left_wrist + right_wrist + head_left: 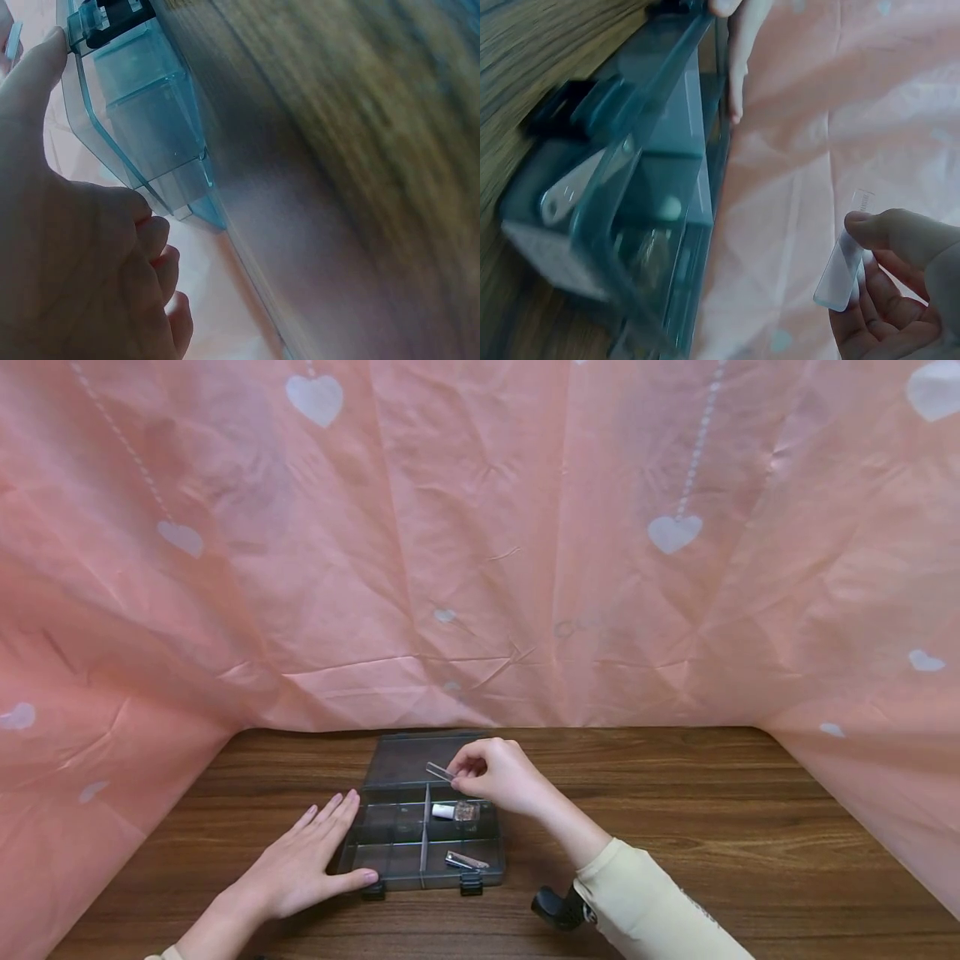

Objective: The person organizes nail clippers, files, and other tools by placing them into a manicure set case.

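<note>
A dark translucent compartment box stands on the table with its lid laid back. My left hand rests along its left side, fingers extended; its thumb touches the front edge near a latch. Over the back of the box, my right hand pinches a small clear glass nail file between thumb and fingers. The file has a frosted face and faint lettering near one end. Inside the right-hand compartments lie a nail polish bottle with a white cap and, in front of it, a metal nail clipper.
A pale divider splits the box into left and right sides. Two black latches hang at its front. Wood-grain table extends around the box, and a pink curtain with white hearts encloses the back and sides.
</note>
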`<state>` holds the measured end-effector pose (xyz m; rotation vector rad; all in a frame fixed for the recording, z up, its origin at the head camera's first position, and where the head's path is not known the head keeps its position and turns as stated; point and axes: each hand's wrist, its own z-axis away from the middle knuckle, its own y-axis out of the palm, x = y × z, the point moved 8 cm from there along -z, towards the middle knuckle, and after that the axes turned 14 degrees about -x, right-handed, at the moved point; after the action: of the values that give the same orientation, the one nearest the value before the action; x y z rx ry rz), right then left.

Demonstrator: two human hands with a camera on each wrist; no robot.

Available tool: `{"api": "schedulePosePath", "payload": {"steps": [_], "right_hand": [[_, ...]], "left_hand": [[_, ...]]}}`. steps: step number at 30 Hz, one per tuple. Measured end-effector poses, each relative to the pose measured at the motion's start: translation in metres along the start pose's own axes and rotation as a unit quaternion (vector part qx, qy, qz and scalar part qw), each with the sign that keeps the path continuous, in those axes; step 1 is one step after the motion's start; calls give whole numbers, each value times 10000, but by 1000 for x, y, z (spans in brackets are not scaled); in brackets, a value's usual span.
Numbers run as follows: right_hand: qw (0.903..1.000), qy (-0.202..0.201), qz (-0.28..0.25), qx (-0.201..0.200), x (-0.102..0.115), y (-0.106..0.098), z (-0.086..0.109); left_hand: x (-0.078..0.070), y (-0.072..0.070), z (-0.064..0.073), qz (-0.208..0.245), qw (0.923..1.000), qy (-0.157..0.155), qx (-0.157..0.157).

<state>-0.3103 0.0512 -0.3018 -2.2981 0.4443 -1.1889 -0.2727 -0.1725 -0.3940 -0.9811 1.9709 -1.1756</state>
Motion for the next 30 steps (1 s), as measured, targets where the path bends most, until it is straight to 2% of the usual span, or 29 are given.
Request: {"api": "schedulePosePath", "payload": {"steps": [11, 22, 26, 30], "right_hand": [[9994, -91, -199, 256, 20, 43, -5], [9974, -209, -340, 606, 25, 90, 8], [9969, -212, -203, 724, 23, 100, 11], [9962, -428, 18, 758, 24, 105, 13]], "left_hand": [[0, -3, 0, 17, 10000, 16, -60], [0, -2, 0, 57, 10000, -40, 20], [0, -1, 1, 90, 9999, -82, 100], [0, -1, 1, 123, 9998, -116, 132]]}}
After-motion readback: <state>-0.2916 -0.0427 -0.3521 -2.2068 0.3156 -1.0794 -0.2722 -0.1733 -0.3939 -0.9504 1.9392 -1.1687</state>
